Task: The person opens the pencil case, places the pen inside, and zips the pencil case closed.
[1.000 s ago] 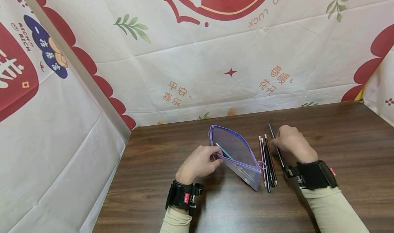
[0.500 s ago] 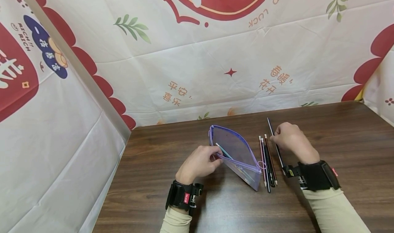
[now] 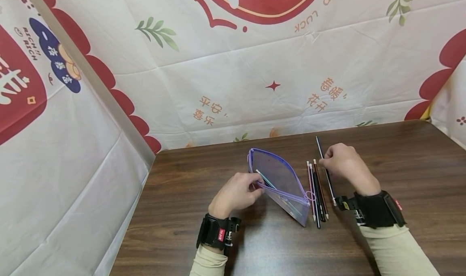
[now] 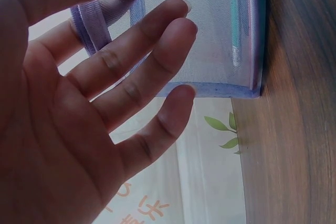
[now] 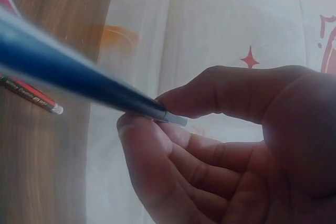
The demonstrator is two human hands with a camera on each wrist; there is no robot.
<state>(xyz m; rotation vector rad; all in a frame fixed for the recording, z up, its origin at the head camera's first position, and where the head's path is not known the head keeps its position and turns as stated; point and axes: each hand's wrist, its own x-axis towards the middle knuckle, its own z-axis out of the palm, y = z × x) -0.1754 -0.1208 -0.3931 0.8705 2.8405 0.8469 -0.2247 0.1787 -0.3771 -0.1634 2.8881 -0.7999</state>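
Observation:
My left hand (image 3: 234, 193) pinches the near rim of a purple-edged mesh pencil pouch (image 3: 287, 195) between thumb and index finger. The other fingers spread loosely beside the mesh (image 4: 184, 56) in the left wrist view. The pouch's mouth gapes, and a teal pencil (image 3: 265, 179) lies inside. To the right, my right hand (image 3: 346, 164) pinches a dark pencil (image 3: 329, 183) partway along its length between thumb and index finger. Its near end shows a pale tip close to the wrist strap. In the right wrist view the pencil (image 5: 79, 74) looks dark blue and crosses close before the camera.
Several pencils (image 3: 318, 195), pink, black and brown, lie side by side between the pouch and my right hand. The brown wooden table (image 3: 174, 211) ends at a white printed cloth (image 3: 233, 73) behind, with another cloth panel (image 3: 73, 154) on the left.
My right hand has shifted slightly away from me with the dark pencil, whose far end reaches farther back and whose pale near tip now shows. The left hand and pouch have stayed put.

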